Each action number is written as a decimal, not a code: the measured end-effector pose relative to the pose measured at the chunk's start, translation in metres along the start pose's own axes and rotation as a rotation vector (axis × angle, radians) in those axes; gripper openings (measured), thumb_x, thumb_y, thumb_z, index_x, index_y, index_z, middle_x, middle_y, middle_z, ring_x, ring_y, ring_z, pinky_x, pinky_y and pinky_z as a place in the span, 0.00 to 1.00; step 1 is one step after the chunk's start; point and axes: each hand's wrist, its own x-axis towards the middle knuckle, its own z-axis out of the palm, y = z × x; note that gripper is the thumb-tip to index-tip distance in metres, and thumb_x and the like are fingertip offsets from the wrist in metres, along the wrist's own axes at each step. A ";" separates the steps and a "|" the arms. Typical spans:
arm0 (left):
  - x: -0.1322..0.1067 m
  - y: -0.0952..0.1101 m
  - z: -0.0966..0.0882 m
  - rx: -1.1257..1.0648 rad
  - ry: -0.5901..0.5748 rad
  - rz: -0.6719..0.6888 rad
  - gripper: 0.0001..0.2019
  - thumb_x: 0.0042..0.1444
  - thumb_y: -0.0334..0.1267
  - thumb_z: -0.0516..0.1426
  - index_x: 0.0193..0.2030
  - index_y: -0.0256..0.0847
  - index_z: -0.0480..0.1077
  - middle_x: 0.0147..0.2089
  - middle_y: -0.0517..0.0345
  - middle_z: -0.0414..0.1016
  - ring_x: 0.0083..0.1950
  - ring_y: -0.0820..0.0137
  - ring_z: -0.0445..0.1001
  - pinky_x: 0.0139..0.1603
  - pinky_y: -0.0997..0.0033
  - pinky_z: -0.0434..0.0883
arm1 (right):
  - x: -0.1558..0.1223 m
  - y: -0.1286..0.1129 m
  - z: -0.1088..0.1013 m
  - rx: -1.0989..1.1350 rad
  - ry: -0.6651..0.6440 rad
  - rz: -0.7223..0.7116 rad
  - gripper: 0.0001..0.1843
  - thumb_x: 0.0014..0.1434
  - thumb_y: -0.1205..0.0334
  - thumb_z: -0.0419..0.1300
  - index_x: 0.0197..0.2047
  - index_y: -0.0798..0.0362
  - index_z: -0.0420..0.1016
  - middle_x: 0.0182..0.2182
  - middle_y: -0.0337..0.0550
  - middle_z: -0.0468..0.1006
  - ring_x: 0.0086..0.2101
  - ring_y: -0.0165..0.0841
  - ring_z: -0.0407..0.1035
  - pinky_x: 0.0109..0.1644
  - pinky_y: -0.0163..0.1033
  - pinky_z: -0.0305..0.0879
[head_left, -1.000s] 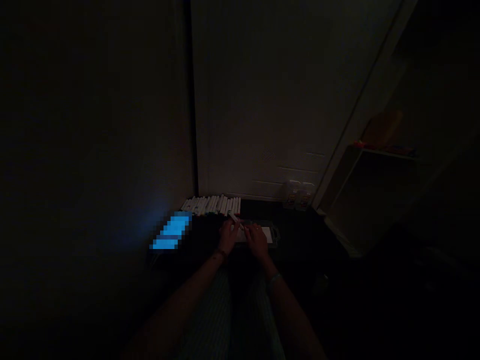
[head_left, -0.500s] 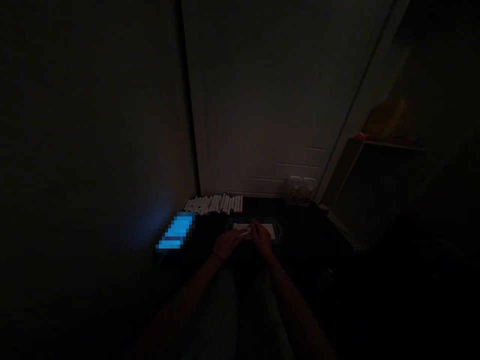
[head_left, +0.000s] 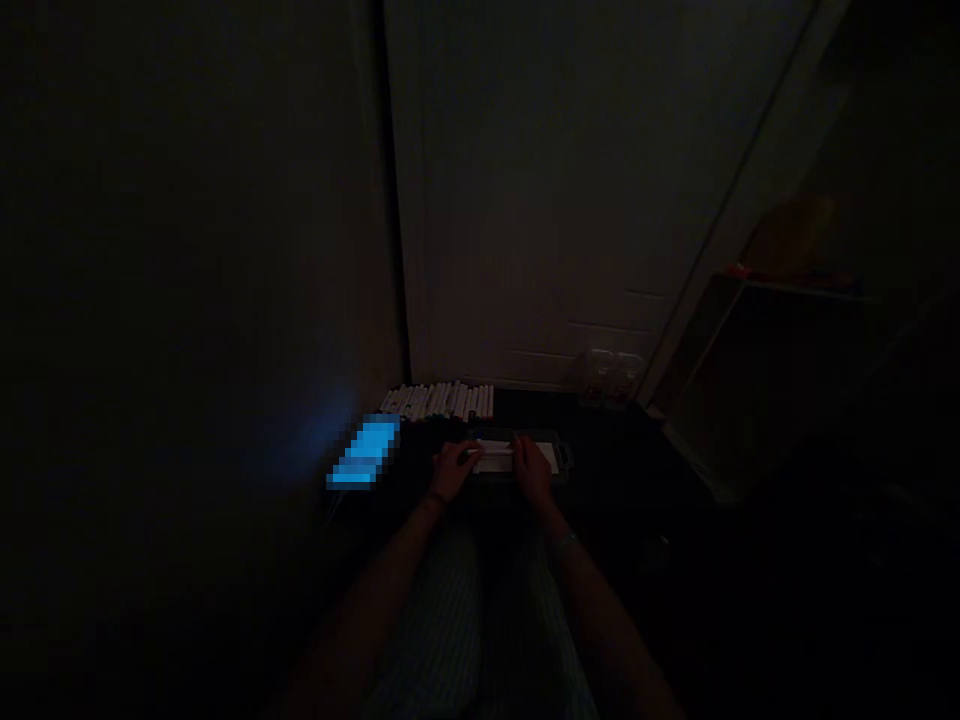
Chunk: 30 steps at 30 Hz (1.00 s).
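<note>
In the dim head view a slim white marker (head_left: pixel 496 451) lies almost level between my two hands. The fingers of my left hand (head_left: pixel 451 472) are closed on its left end, and those of my right hand (head_left: pixel 533 473) are closed around its right end. Both hands are over a clear plastic tray (head_left: pixel 566 462) with a handle-like rim. White paper or a white card (head_left: pixel 495 464) lies in the tray, partly covered by my hands. Whether the marker's cap is on is too dark to tell.
A row of several white markers (head_left: pixel 439 401) lies along the back of the dark table. To the left glows a blue, pixelated screen (head_left: pixel 366 452). Two clear plastic packages (head_left: pixel 610 379) stand against the wall. A shelf unit (head_left: pixel 795 285) rises at the right.
My hands have moved apart, showing more of the marker between them. It was tilted and is now nearly level. The whole view has shifted slightly.
</note>
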 end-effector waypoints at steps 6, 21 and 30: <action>0.001 -0.006 0.002 -0.006 -0.017 -0.026 0.13 0.51 0.47 0.50 0.39 0.48 0.70 0.36 0.59 0.69 0.43 0.67 0.65 0.48 0.63 0.57 | 0.000 0.004 0.002 -0.023 -0.002 -0.014 0.20 0.62 0.54 0.37 0.36 0.52 0.67 0.33 0.42 0.71 0.35 0.30 0.64 0.38 0.33 0.55; 0.004 -0.014 0.010 -0.145 -0.011 0.007 0.14 0.50 0.45 0.50 0.39 0.42 0.70 0.38 0.57 0.71 0.43 0.69 0.68 0.47 0.68 0.62 | -0.001 0.004 0.002 -0.027 0.004 0.011 0.21 0.62 0.53 0.37 0.35 0.51 0.68 0.31 0.41 0.72 0.33 0.30 0.64 0.35 0.32 0.54; 0.003 -0.011 0.007 -0.226 -0.033 0.000 0.14 0.49 0.45 0.51 0.39 0.41 0.70 0.41 0.56 0.71 0.45 0.68 0.67 0.50 0.66 0.61 | -0.001 0.004 0.001 -0.039 -0.001 0.011 0.21 0.62 0.53 0.37 0.34 0.51 0.68 0.31 0.40 0.72 0.33 0.30 0.64 0.35 0.32 0.54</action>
